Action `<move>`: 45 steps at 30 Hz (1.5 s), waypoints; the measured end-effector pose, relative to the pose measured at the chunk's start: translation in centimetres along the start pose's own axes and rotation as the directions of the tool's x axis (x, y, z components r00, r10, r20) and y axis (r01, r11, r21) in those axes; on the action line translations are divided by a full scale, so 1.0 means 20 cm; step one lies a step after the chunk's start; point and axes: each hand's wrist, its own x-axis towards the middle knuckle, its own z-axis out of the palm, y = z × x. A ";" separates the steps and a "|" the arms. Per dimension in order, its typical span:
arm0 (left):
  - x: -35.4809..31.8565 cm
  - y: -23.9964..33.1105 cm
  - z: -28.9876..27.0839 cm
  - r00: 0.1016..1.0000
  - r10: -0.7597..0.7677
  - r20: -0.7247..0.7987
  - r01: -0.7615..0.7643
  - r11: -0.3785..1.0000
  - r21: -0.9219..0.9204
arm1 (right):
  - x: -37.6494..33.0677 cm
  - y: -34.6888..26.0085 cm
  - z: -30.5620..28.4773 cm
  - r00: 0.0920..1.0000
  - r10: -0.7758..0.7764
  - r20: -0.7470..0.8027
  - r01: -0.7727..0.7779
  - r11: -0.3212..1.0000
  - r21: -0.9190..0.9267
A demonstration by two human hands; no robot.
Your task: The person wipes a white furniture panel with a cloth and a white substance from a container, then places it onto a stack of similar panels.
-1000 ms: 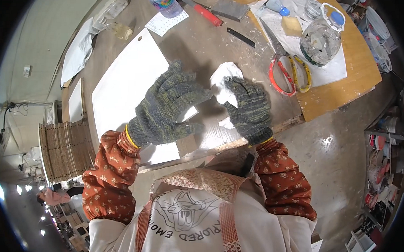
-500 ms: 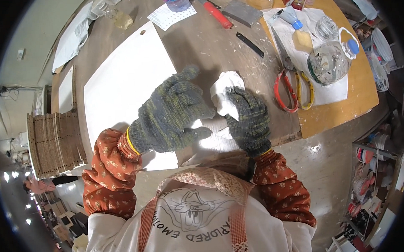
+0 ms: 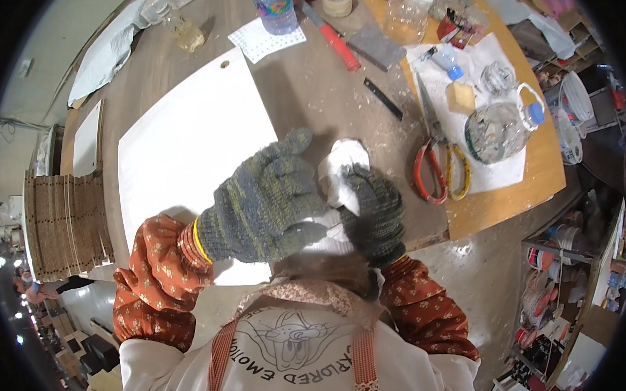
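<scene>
My left hand [image 3: 265,208], in a dark grey-green knit glove, is held over the lower right corner of a large white board [image 3: 191,131]. Its fingers are stretched out and apart, pointing toward my right hand. My right hand [image 3: 375,217], gloved the same way, is closed around a crumpled white cloth [image 3: 345,162], part of which sticks out beyond the fingers. Between the hands, close to the table's front edge, some white material [image 3: 329,238] shows, partly hidden by the gloves; what it is I cannot make out.
Right of my hands lie red-and-yellow-handled scissors [image 3: 434,166], a black strip [image 3: 383,99] and a clear jug [image 3: 499,133] with a blue cap. A sponge [image 3: 460,98], a red-handled tool [image 3: 338,47] and a bottle [image 3: 275,12] stand farther back. Brown stacked boards [image 3: 66,227] are at left.
The whole scene sits lower in the picture, as the view has tilted. My left fingers are a little nearer to my right hand; the cloth is still held.
</scene>
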 end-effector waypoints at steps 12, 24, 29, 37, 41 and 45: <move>-0.01 0.03 0.02 0.995 -0.002 -0.103 0.013 0.994 0.108 | -0.01 -0.02 -0.01 0.993 -0.101 -0.060 0.096 0.992 -0.087; 0.02 0.05 -0.02 0.998 -0.026 -0.065 0.034 0.992 0.124 | -0.04 0.04 0.03 0.987 -0.157 -0.010 0.155 0.982 -0.108; -0.01 0.02 0.04 0.979 0.089 -0.181 -0.062 0.987 0.148 | -0.04 0.07 0.00 0.981 -0.182 0.067 0.188 0.977 -0.097; 0.02 0.05 -0.03 0.993 -0.004 -0.117 0.019 0.992 0.127 | -0.01 0.02 -0.02 0.986 -0.109 0.130 0.111 0.994 -0.006; 0.03 0.06 -0.03 0.993 -0.039 -0.109 0.046 0.996 0.072 | 0.08 0.06 -0.09 0.924 -0.301 0.237 0.284 0.953 0.101; 0.10 0.08 -0.08 0.991 0.120 -0.058 -0.106 0.973 0.205 | 0.16 0.14 -0.08 0.884 -0.290 0.366 0.234 0.953 0.191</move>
